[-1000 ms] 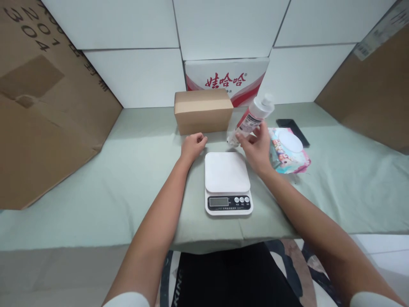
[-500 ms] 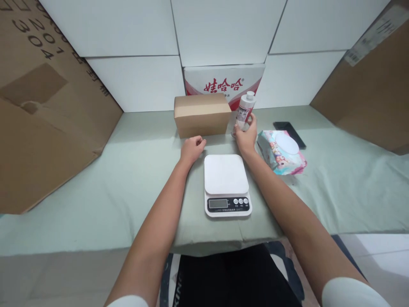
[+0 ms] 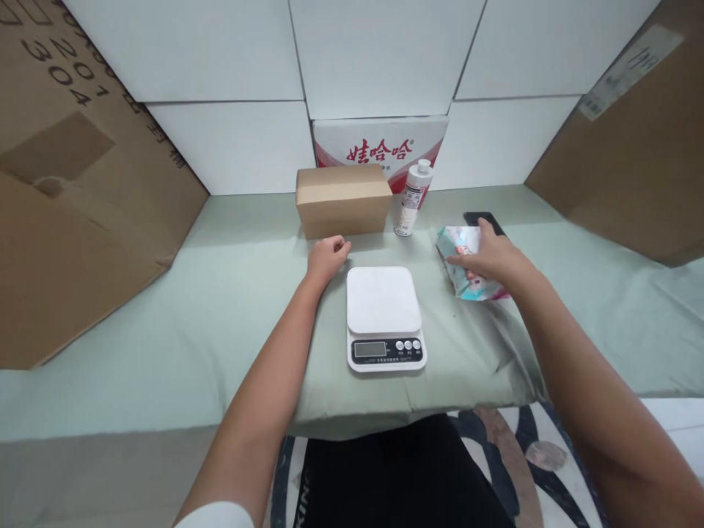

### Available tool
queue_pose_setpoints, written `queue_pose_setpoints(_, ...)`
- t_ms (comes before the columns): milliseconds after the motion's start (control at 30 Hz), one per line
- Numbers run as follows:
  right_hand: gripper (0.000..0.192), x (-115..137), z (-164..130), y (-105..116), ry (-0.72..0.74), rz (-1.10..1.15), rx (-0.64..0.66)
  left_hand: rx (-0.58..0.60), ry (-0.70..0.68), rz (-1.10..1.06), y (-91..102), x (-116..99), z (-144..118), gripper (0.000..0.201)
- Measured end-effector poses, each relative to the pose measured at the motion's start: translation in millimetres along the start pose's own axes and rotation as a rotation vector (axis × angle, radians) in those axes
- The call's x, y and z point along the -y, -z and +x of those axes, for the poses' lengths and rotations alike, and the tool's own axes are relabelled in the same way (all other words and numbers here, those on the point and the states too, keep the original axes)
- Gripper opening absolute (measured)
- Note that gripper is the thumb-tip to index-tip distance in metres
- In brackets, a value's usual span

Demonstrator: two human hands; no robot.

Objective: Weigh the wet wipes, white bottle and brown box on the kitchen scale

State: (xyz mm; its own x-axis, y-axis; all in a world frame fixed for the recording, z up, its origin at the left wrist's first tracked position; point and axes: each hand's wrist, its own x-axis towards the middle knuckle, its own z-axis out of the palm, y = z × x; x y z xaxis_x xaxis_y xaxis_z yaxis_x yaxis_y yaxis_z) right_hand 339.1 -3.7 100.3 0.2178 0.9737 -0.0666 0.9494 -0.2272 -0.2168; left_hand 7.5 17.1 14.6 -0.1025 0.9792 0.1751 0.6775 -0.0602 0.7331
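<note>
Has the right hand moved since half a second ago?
Yes. Judged against the white scale, the right hand has moved rightward, away from the bottle and over to the wipes packet.

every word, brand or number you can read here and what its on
"304": left carton
"201": same carton
"娃哈哈" with ®: white-and-red box
Too small, blurred or cut off: the carton's other characters, bottle, scale panel, right carton label, trousers
Pack under right hand: nothing legible
</note>
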Motion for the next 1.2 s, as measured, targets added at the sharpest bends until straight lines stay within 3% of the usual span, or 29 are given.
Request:
queue_pose_setpoints(167,0.118,-2.0,5.7,6.4,-0.002,-0.005,0.056,0.002,-0.006,0.003,1.3,-2.1,-1.1,0.033)
queue_pose_setpoints(333,0.107,-11.7,-3.9,26.0,0.047,0.386,0.267,0.001,0.002,0.002,-0.1,-0.5,0.7,0.033)
queue_pose_setpoints(433,0.099,4.9,-18.7,37.1,0.221,0.522,0.377,-0.007,-0.004,-0.007,-1.1,1.4,1.5,0.033)
queue_pose_setpoints(633,0.092,66.5,-52.1,44.1,0.921,0.347,0.294,0.004,0.008,-0.008,2.2,-2.8,-0.6,0.031)
queue_pose_setpoints(733,0.094,86.1,-61.8,35.5,1.153,0.251,0.269,0.03,0.003,-0.019,4.4,-4.6,-1.2,0.032)
queue_pose_setpoints(1000,0.083,95.2,-77.5,10.0,1.338,0.032,0.194,0.009,0.011,-0.038,-2.8,6.0,5.2,0.033)
queue_pose_setpoints(1200,0.078,91.1,-85.0,5.3,1.328,0.003,0.135,0.009,-0.001,-0.04,-3.2,6.5,5.8,0.033)
